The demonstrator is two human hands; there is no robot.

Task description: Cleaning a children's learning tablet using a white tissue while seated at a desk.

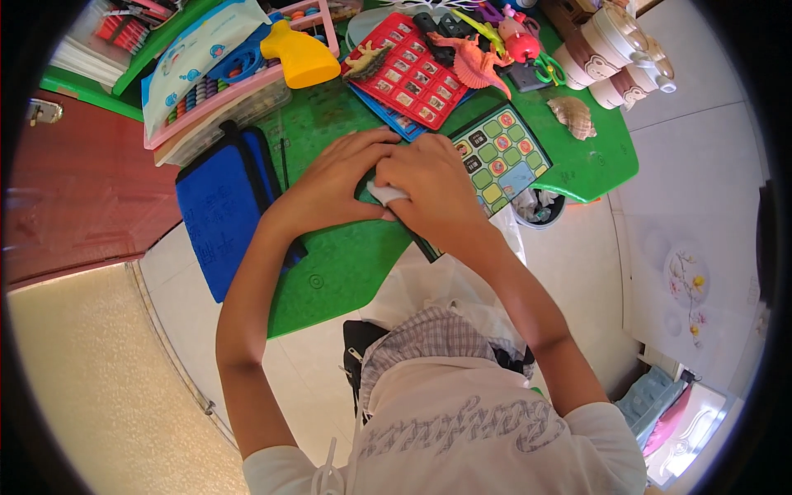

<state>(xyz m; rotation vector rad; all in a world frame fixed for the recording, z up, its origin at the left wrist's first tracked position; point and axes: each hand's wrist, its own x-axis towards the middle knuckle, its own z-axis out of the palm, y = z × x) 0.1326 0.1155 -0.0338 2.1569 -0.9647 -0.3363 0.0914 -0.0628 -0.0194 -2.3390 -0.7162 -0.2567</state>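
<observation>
My right hand is closed around a crumpled white wipe or tissue and presses down over a flat game board. The board has green and yellow squares with small pictures, and it overhangs the table's front edge. Beside it my left hand lies low over the board's left side, thumb and fingers spread around the wipe. Its fingertips come close to my right hand, and what lies beneath the palm is hidden. Just past my fingers, a red tray of picture tiles rests on a blue one.
A blue zipped fabric pouch lies left on the green table. Behind stand a yellow toy handle, a wipes pack, toy dinosaurs and green scissors. A seashell and cups stand right, above a waste bin.
</observation>
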